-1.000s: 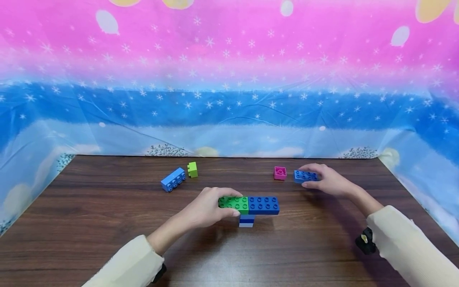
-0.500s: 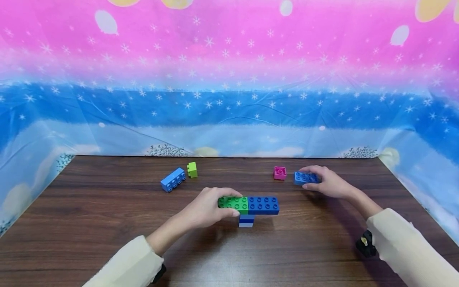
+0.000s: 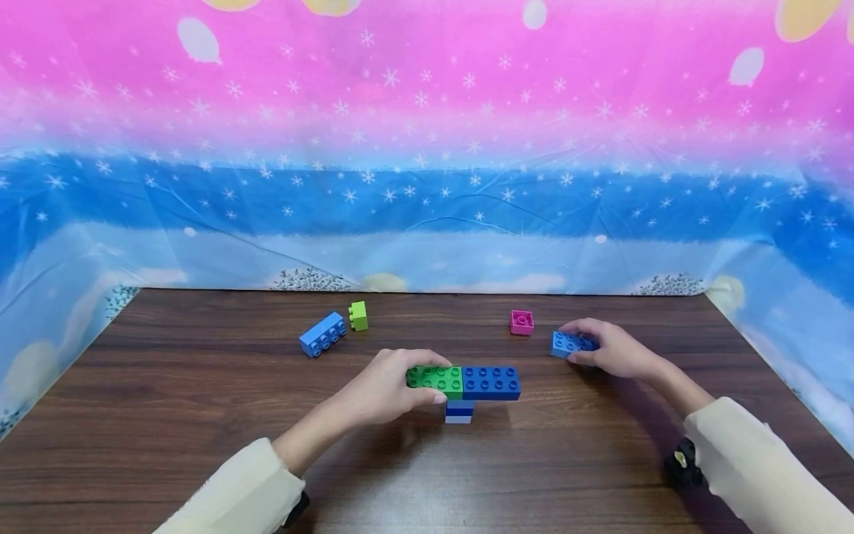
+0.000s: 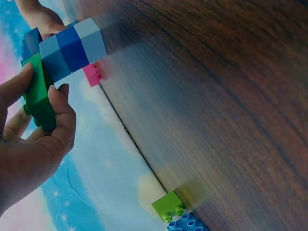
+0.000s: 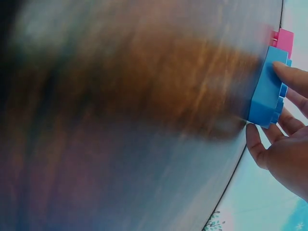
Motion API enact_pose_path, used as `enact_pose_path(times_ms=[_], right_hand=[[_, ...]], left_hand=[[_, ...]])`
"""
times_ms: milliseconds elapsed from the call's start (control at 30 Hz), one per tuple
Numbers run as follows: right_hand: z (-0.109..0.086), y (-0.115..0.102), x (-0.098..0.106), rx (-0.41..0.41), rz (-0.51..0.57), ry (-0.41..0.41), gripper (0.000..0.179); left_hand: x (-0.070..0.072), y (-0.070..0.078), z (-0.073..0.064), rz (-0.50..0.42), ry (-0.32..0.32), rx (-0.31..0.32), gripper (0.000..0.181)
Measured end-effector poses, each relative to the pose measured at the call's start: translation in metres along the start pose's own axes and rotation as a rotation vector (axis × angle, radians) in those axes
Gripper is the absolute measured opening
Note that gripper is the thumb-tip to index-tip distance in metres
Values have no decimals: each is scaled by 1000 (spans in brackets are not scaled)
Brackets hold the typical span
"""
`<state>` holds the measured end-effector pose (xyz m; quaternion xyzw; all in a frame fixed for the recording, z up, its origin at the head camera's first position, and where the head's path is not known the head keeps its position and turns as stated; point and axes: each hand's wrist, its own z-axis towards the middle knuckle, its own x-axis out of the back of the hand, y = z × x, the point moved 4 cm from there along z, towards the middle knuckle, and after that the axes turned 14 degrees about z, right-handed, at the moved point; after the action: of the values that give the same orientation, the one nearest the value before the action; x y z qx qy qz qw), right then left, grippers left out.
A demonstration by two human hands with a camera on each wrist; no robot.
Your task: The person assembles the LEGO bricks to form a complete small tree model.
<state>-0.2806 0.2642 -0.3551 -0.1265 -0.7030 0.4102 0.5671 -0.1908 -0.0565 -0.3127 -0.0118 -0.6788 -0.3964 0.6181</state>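
Observation:
A T-shaped stack of toy building bricks stands mid-table in the head view. Its top row is a green brick (image 3: 435,381) beside a dark blue brick (image 3: 491,382), over a narrow column (image 4: 72,48) of light blue, dark blue and pale bricks. My left hand (image 3: 394,386) grips the green brick, thumb on the near side and fingers on the far side. To the right, my right hand (image 3: 617,348) pinches a blue building brick (image 5: 269,89) between thumb and fingers, studs up. That brick is on or close to the tabletop; its right end is hidden by the hand.
A pink brick (image 3: 522,322) lies left of my right hand, its hollow side up. Farther left are a blue brick (image 3: 323,334) on its side and a small lime brick (image 3: 358,316). A patterned cloth (image 3: 427,185) hangs behind the wooden table (image 3: 200,415).
My right hand has come a little nearer and slightly right, with the blue brick moving along in it. The left hand and the stack have stayed in place.

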Motion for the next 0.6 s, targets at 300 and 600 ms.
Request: enact_pose_path(times_ms=[300,600], right_hand=[[-8,-16,4,20,6,17,41],[-14,-65,4,148,22,-18,41]], left_hand=[[-1,0,0,-4,-3,11,35],[-1,0,0,-4,-5,15,35]])
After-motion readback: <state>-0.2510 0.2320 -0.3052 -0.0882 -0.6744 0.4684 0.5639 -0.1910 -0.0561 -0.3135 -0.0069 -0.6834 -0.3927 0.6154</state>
